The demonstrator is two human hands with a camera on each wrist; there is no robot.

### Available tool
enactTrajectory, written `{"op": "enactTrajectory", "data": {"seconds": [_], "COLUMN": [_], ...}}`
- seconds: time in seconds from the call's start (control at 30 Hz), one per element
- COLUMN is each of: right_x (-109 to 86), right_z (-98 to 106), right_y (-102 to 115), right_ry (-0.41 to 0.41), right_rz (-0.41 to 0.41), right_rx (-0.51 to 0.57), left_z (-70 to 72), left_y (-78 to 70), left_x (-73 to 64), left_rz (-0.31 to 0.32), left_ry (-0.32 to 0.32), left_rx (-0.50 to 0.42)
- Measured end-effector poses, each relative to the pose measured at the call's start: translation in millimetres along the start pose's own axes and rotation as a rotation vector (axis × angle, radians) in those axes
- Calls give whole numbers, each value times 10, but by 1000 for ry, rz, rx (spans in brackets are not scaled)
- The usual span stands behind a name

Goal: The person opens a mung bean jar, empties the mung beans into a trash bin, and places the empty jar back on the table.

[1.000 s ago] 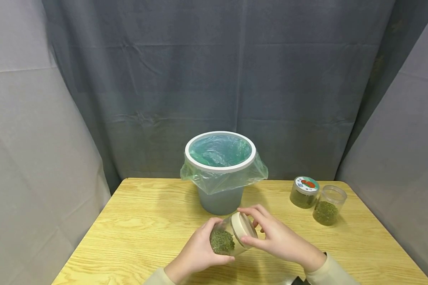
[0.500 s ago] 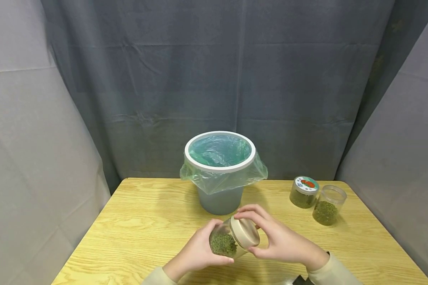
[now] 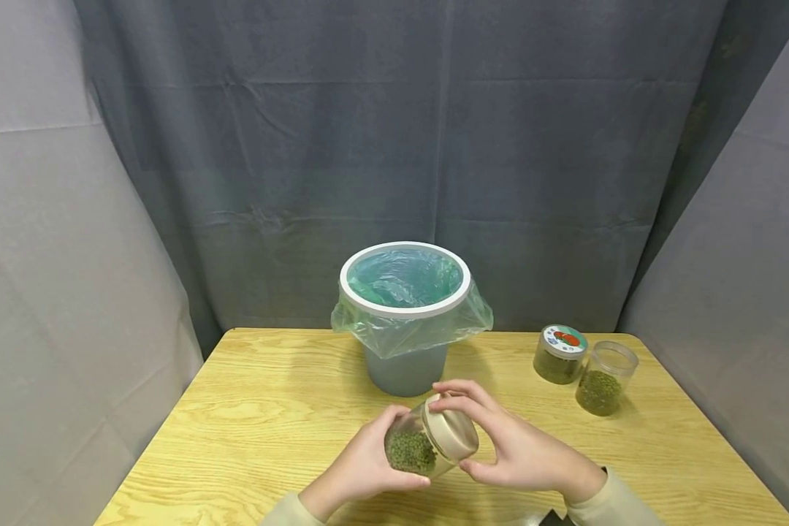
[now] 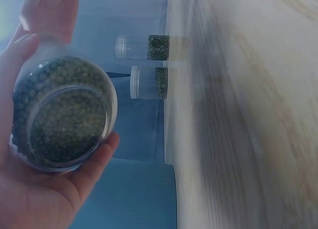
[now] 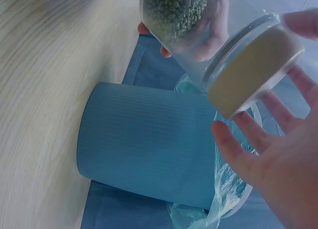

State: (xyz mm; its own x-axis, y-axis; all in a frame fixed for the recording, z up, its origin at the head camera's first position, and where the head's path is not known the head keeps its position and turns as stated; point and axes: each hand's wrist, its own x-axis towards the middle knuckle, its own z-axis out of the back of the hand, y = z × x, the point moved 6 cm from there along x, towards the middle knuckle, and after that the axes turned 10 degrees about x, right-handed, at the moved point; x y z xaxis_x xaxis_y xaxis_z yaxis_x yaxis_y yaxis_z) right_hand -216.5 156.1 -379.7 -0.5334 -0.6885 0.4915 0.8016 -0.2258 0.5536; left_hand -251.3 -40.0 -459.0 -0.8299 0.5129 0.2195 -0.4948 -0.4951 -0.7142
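My left hand (image 3: 368, 460) grips a clear jar (image 3: 410, 449) of small green beans by its body, tilted above the table. In the left wrist view the round base of the bean jar (image 4: 69, 124) faces the camera, with fingers and thumb round it. A beige-gold lid (image 3: 456, 431) sits on the jar's mouth, pointing up to the right. My right hand (image 3: 516, 442) holds this lid, thumb on one side and fingers spread along the other. In the right wrist view the lid (image 5: 256, 72) shows between the fingertips and thumb.
A grey bin (image 3: 408, 369) with a white rim and green plastic liner (image 3: 404, 281) stands behind the hands on the wooden table (image 3: 250, 416). At the back right are a jar with a tomato-picture lid (image 3: 561, 358) and a clear jar of green beans (image 3: 600, 391).
The lid's top has turned more toward the head camera as the jar tilted slightly. My right fingers have shifted round the lid's edge. The left hand keeps its grip.
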Motion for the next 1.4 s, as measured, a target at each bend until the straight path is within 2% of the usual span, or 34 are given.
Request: {"op": "enactTrajectory", "data": {"seconds": [0.1,0.27,0.5,0.87,1.03,1.27,1.4], "right_x": [-2,11,-9,-40,-40,-29,-23], "right_z": [2,49,102,37,33,29,39], "right_y": [7,-34,-131,-184,-179,-134,-112], "right_ry": [-14,-90,-190,-103,-98,-96,-98], "right_rz": [-26,-128,-266,-422,-416,-285,-247], "right_rx": [-30,-82,-73,-97,-93,-108,-110], "left_z": [6,9,13,12,20,37,41], "left_y": [13,39,25,-18,-30,-4,-7], "left_x": [-5,1,-7,-24,-23,-10,0], "left_rz": [-1,4,7,9,1,2,-4], "left_ry": [1,-9,-10,-13,-18,-15,-1], "left_rx": [-8,14,16,42,48,69,62]}}
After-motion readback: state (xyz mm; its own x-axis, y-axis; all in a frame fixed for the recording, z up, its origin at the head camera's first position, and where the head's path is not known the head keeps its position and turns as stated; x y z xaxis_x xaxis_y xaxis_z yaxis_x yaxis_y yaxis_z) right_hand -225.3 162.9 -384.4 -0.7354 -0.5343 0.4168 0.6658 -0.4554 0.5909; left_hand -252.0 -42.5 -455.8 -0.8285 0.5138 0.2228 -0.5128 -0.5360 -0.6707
